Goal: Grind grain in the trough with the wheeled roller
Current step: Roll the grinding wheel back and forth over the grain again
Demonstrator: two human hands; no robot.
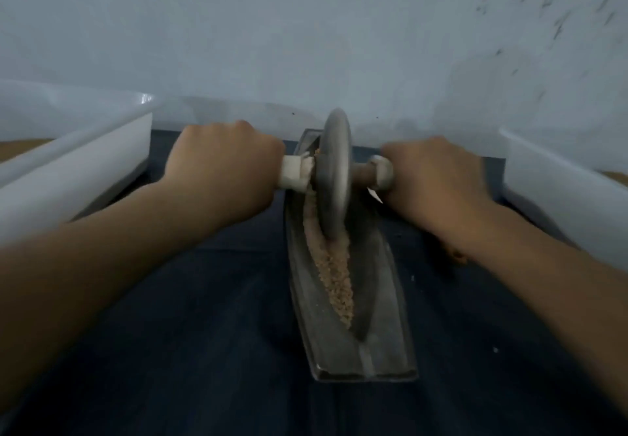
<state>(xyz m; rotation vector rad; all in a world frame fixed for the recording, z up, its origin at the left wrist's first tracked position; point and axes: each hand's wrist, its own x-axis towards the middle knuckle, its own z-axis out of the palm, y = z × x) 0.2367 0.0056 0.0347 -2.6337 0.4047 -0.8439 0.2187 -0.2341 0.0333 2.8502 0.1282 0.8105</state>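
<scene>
No readable text, labels or numbers anywhere.

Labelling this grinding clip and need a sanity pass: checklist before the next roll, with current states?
1. Left hand grips the left handle: ok.
2. Right hand grips the right handle: ok.
3. Wheel sits in the trough groove, in its far half: ok.
4. Grain lies in the groove on the wheel's near side: ok.
5. Trough held fast on the cloth: cannot tell.
</scene>
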